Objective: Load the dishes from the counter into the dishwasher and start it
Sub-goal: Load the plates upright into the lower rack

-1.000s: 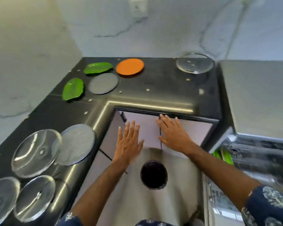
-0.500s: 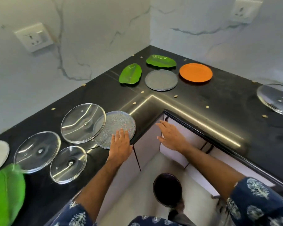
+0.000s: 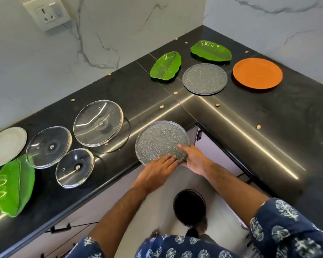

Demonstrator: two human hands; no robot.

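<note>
The speckled grey plate (image 3: 161,141) overhangs the counter (image 3: 241,116) edge, right hand (image 3: 193,158) apparently pinching its near rim, left hand (image 3: 159,167) flat on top; a loose pinch could drop it to the floor (image 3: 153,207).

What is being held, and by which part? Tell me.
The speckled grey plate at the counter's corner: right hand grips its near rim, left hand lies flat on its near edge.

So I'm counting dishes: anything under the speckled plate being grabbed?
The speckled plate overhangs the counter edge; right hand grips its rim. Underneath is hidden.
</note>
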